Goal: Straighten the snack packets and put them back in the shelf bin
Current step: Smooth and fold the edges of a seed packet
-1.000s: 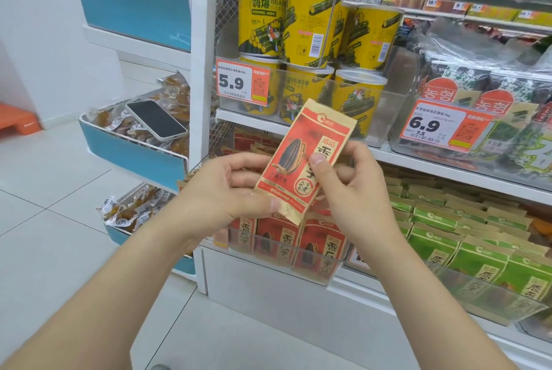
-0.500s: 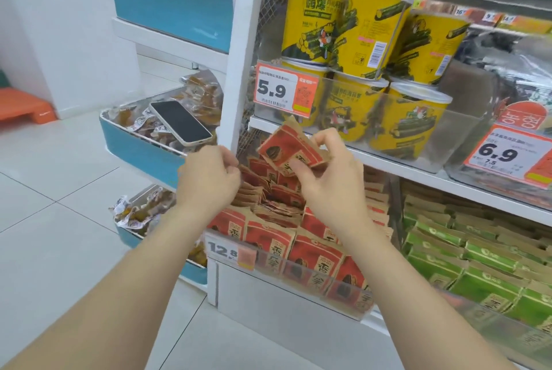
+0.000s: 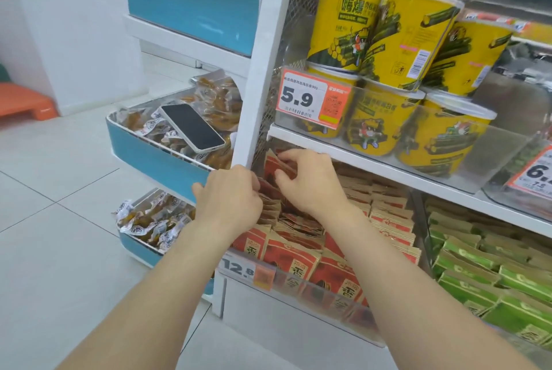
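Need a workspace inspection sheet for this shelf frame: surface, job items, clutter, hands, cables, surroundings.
Surface: white shelf board above, clear-fronted shelf bin below.
Job's things: red-and-tan snack packets in rows in the bin; one red packet raised at the back left.
Clutter: white-edged smartphone lying on wrapped snacks in a blue side bin.
Hands: right hand pinches the raised packet; left hand at the packets, fingertips hidden.
Cables: nothing seen.
Surroundings: yellow cylindrical tubs, green packets, white tiled floor.
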